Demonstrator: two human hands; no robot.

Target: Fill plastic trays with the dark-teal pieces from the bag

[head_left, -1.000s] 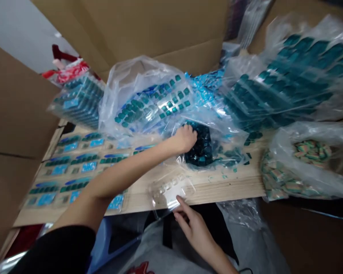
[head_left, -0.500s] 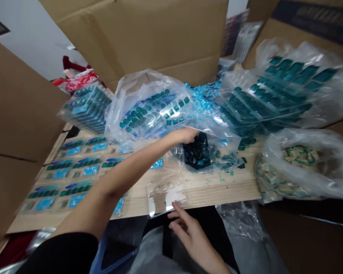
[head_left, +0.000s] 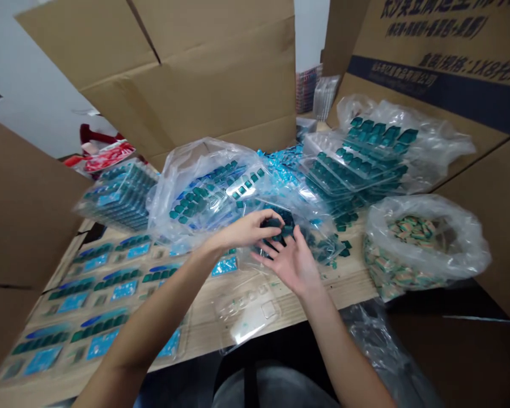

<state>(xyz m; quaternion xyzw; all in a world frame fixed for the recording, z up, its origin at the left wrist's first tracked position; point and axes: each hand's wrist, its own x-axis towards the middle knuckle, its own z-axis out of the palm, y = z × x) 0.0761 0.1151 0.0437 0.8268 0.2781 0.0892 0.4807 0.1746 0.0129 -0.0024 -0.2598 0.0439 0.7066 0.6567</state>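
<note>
My left hand (head_left: 246, 231) curls over a heap of dark teal plastic pieces (head_left: 283, 224) and seems to grip some of them. These lie in a loose transparent plastic bag (head_left: 204, 187) on a wooden board (head_left: 199, 300). My right hand (head_left: 291, 263) is just below the heap, fingers spread, fingertips touching it and nothing held. An empty transparent blister tray (head_left: 246, 309) lies on the board below both hands. Part of the heap is hidden by my fingers.
Cards of teal pieces with blue labels (head_left: 97, 328) cover the board's left side. Bagged stacks of teal trays (head_left: 352, 164) lie at the back right, and a bag of striped green-pink pieces (head_left: 425, 249) is at the right. Cardboard box flaps (head_left: 187, 73) surround everything.
My right hand has left the blister tray and moved up to the heap beside my left hand. The view has shifted back, showing more of the cardboard flaps.
</note>
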